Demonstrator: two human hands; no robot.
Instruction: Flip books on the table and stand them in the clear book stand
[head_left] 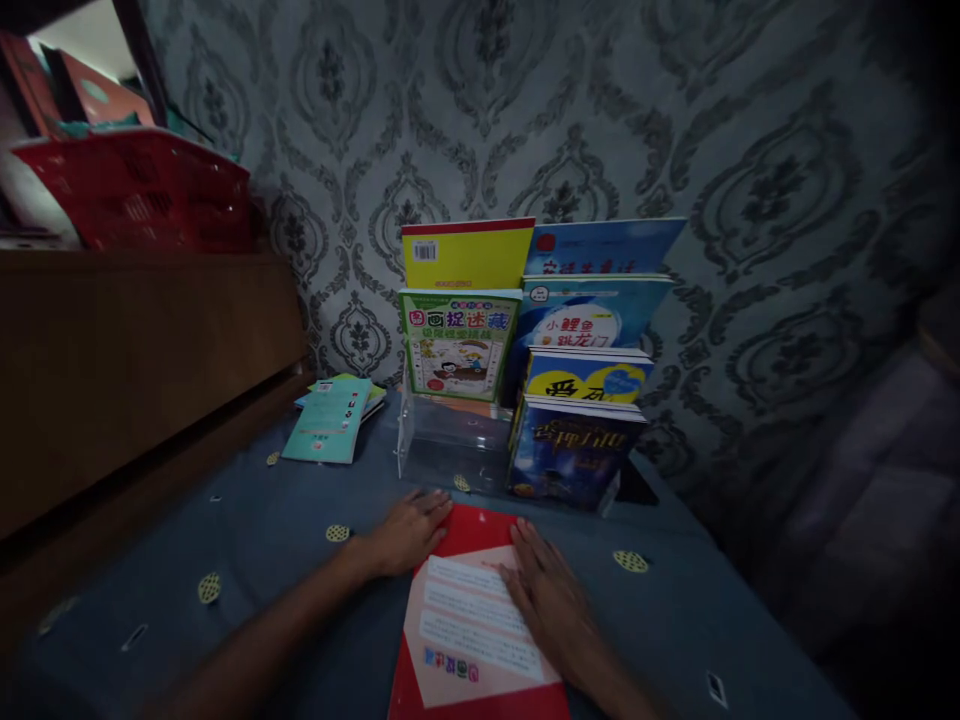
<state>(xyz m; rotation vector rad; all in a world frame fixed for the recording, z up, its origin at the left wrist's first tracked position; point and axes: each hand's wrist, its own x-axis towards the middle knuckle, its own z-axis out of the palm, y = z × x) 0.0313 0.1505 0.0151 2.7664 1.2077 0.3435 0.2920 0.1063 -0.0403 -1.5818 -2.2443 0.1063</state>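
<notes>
Our L hand: open, at far L corner of red bk
Our R hand: open, flat on its R side
Clear rack: nr tabletop far edge

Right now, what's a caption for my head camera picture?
Left hand and right hand touch a red rectangular book before a clear plastic rack.

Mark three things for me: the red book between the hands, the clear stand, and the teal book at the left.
Red book [476, 615], head view: the pale printed panel on its cover.
Clear stand [450, 445], head view: its see-through lower left section.
Teal book [328, 422], head view: mid-cover.
</notes>
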